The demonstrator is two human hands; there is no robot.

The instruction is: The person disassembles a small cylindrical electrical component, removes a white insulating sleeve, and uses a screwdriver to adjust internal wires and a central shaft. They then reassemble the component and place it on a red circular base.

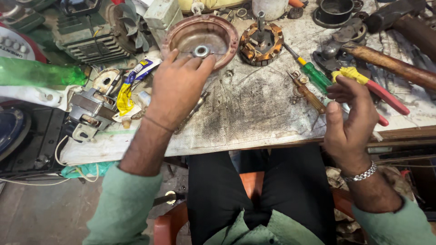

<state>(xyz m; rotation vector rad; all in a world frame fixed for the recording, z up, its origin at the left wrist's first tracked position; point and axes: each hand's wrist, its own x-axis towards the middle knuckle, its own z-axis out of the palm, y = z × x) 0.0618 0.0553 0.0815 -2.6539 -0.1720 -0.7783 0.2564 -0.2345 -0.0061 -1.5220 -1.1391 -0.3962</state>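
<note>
My left hand [178,87] reaches forward and its fingertips rest on the near rim of a round rusty-red motor end cover [200,37] with a bearing [201,51] at its centre. My right hand [349,119] hovers above the bench's right edge, fingers loosely curled and holding nothing. It is just in front of red-and-yellow-handled pliers [376,90]. A copper-wound stator with a shaft [261,43] stands right of the cover. A green-handled screwdriver [311,72] and a brown-handled tool [308,93] lie between the stator and my right hand.
A worn grey mat [254,113] covers the bench. To the left lie a green plastic bottle [41,72], a small motor [91,111], a yellow-blue glue tube [129,88] and a finned motor housing [95,31]. A wooden-handled hammer [386,63] lies at right.
</note>
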